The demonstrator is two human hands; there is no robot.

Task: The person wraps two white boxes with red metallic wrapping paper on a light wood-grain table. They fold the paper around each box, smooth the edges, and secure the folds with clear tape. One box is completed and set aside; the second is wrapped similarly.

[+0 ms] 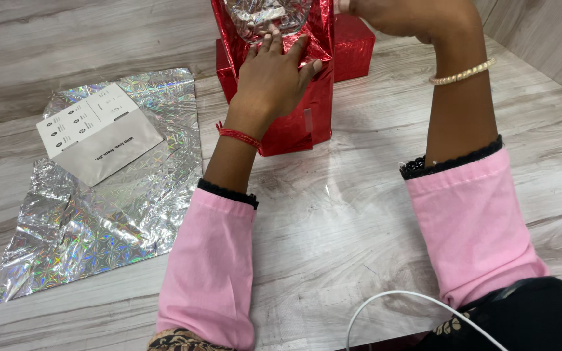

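Left hand lies flat, fingers spread, on the red-wrapped box; right hand pinches its top fold, grip partly hidden; keep foil taut while creasing

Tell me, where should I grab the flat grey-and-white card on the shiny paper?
Pinch the card by its lower right edge, coming from the side nearest you. It lies flat on the silver sheet, so slide a fingertip under that free edge first. Nothing covers it, though the crinkly foil may shift.
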